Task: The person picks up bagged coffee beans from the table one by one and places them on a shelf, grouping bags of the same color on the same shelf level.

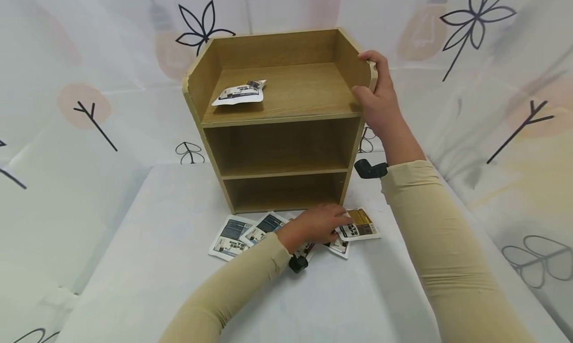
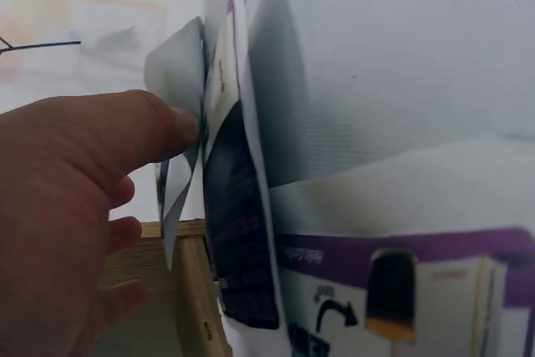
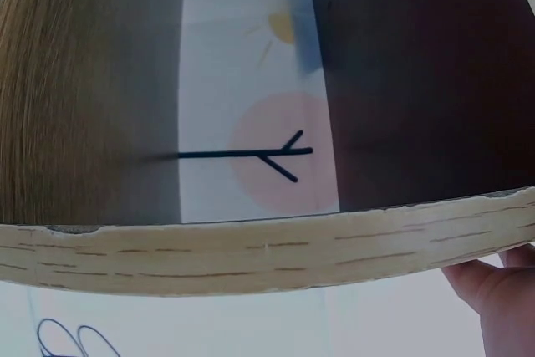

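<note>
A small wooden shelf unit (image 1: 286,118) stands on the white surface, with a white printed packet (image 1: 239,93) on its top board. My right hand (image 1: 379,97) grips the upper right side panel, its thumb inside and fingers outside. In the right wrist view part of the right hand (image 3: 506,294) shows below a pale wooden edge (image 3: 276,248). In front of the shelf's base, my left hand (image 1: 319,223) pinches a brown-and-white packet (image 1: 363,224) at its edge. The left wrist view shows the thumb of the left hand (image 2: 75,181) against a packet (image 2: 177,73); the other fingers are partly hidden.
Several flat packets lie overlapping before the shelf, among them a grey-and-white packet (image 1: 230,236) at the left and a purple-banded packet (image 2: 401,290) close to the left wrist camera. Patterned white cloth (image 1: 483,114) hangs behind and at the sides.
</note>
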Motion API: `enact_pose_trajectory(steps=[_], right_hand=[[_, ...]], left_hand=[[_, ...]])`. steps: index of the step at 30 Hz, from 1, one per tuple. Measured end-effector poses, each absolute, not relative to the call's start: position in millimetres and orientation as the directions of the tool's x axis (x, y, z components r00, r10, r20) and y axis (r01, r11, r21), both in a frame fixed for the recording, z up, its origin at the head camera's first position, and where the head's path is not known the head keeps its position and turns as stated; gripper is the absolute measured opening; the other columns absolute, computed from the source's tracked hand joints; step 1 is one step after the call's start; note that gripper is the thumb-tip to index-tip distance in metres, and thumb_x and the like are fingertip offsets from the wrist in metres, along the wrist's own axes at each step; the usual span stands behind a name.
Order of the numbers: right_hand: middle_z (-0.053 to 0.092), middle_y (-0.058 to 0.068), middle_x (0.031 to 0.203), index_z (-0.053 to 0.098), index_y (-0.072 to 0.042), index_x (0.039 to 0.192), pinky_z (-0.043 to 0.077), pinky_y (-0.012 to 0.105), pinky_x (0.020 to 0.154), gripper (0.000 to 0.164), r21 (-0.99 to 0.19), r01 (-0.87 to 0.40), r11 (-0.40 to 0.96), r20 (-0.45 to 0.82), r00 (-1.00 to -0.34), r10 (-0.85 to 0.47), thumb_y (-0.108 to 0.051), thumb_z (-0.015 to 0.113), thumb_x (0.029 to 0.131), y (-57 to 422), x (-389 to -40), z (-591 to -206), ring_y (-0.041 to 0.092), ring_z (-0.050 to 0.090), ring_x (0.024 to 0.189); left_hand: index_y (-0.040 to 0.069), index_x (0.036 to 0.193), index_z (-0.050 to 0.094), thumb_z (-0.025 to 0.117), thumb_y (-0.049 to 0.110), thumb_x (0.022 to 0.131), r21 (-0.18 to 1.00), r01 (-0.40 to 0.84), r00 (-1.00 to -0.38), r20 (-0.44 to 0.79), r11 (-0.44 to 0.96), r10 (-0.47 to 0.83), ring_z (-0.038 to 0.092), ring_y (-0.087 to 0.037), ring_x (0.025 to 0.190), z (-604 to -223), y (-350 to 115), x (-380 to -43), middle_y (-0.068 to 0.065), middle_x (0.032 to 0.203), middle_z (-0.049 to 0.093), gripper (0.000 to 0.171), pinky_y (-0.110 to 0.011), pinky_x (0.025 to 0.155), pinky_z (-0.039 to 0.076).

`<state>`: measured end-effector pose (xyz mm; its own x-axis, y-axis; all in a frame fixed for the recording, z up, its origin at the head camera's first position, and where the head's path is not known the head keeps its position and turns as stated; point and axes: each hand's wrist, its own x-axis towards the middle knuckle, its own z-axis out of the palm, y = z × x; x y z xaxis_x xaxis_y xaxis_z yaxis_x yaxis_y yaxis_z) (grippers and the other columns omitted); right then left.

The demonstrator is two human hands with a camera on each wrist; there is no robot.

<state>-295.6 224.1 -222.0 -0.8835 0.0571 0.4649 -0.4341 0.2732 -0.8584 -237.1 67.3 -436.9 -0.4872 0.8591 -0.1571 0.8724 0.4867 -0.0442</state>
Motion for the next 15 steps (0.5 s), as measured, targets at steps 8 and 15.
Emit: enact_pose_trajectory(steps=[8,15], right_hand=[[0.034,-0.002,0.14,0.038,-0.039,0.134,0.041,0.042,0.092,0.053,-0.848,-0.448,0.283,0.481,-0.875,0.054,-0.008,0.042,0.091,225,-298,-225,0.022,0.043,0.121],[0.034,-0.002,0.141,0.037,-0.036,0.135,0.04,0.041,0.092,0.053,-0.846,-0.456,0.276,0.485,-0.873,0.045,-0.008,0.042,0.09,225,-297,-224,0.021,0.042,0.122]], left_hand=[[0.037,0.147,0.037,0.057,0.036,0.096,-0.038,0.865,-0.499,-0.167,0.501,0.85,0.036,-0.014,0.139,-446,69,-236,0.003,0.151,0.037,0.055,-0.03,0.116,0.034],[0.037,0.148,0.035,0.054,0.033,0.097,-0.018,0.853,-0.516,-0.179,0.522,0.837,0.036,-0.017,0.14,-450,71,-236,0.001,0.152,0.035,0.054,-0.035,0.117,0.032]])
